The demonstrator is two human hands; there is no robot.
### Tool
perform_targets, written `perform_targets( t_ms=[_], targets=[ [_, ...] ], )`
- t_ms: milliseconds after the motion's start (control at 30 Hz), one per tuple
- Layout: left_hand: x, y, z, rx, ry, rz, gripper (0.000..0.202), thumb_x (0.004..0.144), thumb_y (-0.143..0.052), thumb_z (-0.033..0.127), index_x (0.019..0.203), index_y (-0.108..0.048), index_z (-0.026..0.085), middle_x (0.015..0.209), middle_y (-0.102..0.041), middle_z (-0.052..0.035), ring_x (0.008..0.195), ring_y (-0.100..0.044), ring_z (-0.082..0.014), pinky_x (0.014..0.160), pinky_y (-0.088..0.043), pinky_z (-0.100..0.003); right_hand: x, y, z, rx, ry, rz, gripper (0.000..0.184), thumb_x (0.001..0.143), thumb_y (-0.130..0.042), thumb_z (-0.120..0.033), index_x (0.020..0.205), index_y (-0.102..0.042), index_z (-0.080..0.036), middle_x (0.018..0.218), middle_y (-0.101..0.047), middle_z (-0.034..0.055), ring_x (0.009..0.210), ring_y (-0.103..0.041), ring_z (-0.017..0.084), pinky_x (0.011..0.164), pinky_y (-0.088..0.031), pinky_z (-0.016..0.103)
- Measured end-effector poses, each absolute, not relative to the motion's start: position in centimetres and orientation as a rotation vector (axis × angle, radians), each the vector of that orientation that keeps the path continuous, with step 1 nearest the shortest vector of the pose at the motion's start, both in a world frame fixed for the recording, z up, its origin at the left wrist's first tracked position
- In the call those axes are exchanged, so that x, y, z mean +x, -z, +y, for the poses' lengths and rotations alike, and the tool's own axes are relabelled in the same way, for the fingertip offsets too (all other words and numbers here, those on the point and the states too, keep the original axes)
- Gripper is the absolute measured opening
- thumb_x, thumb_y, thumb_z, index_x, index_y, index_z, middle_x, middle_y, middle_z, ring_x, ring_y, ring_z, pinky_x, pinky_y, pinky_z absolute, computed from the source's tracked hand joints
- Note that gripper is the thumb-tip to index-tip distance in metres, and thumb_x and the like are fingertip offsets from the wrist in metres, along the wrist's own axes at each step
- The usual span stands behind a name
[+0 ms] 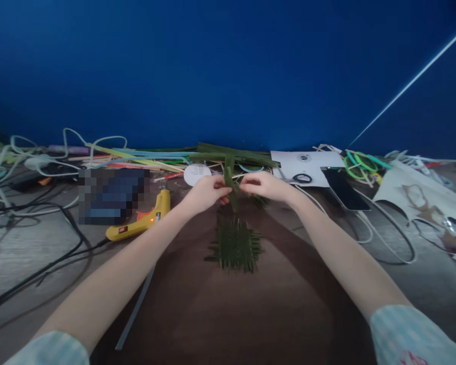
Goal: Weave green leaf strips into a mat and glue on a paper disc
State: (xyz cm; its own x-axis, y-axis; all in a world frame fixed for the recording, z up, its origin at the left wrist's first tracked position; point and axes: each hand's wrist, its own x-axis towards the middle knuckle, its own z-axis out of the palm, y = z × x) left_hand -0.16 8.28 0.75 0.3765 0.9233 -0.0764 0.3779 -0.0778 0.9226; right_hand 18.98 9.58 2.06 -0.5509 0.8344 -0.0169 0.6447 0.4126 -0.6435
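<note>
Near the middle of the table, my left hand (207,193) pinches a green leaf strip (229,172) that stands upright between thumb and fingers. Just to its right is my right hand (268,186), its fingers curled and pressed together close to the strip's edge. Whether those fingertips grip the strip or something small is unclear. Another dark green woven piece (259,201) shows partly under my right hand. Closer to me, a woven square of green leaf strips (235,246) lies flat with frayed ends, touched by neither hand.
A yellow glue gun (139,225) with a lit orange light lies left, beside a blurred dark device (114,195). Long leaves (235,153) lie at the back, before a blue wall. Scissors (301,178), white paper (307,159), a phone (345,190) and cables sit right. A clear stick (137,306) lies in front.
</note>
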Motion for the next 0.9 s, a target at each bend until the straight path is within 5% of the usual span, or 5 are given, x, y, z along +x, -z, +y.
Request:
perform_targets(
  t_ms=[300, 900],
  targets=[
    [-0.2, -1.1, 7.7, 1.762, -0.659, 1.174, 0.008, 0.078, -0.055, 0.016, 0.070, -0.054, 0.014, 0.058, -0.060, 0.0004, 0.052, -0.057, -0.0104, 0.053, -0.046, -0.022, 17.5, -1.4, 8.9, -1.130, -0.825, -2.372, 0.018, 0.078, -0.046, -0.023, 0.062, -0.049, -0.017, 0.061, -0.053, -0.0012, 0.059, -0.045, 0.010, 0.059, -0.031, 0.026],
    [-0.2, -1.8, 7.9, 1.762, -0.670, 1.142, 0.013, 0.079, -0.053, 0.017, 0.067, -0.050, 0.016, 0.059, -0.060, 0.0022, 0.058, -0.059, -0.0112, 0.061, -0.046, -0.024, 19.7, -1.7, 10.2, -1.354, -0.777, -2.352, 0.018, 0.077, -0.045, -0.030, 0.065, -0.051, -0.018, 0.060, -0.052, -0.0007, 0.055, -0.044, 0.011, 0.057, -0.031, 0.025]
  ],
)
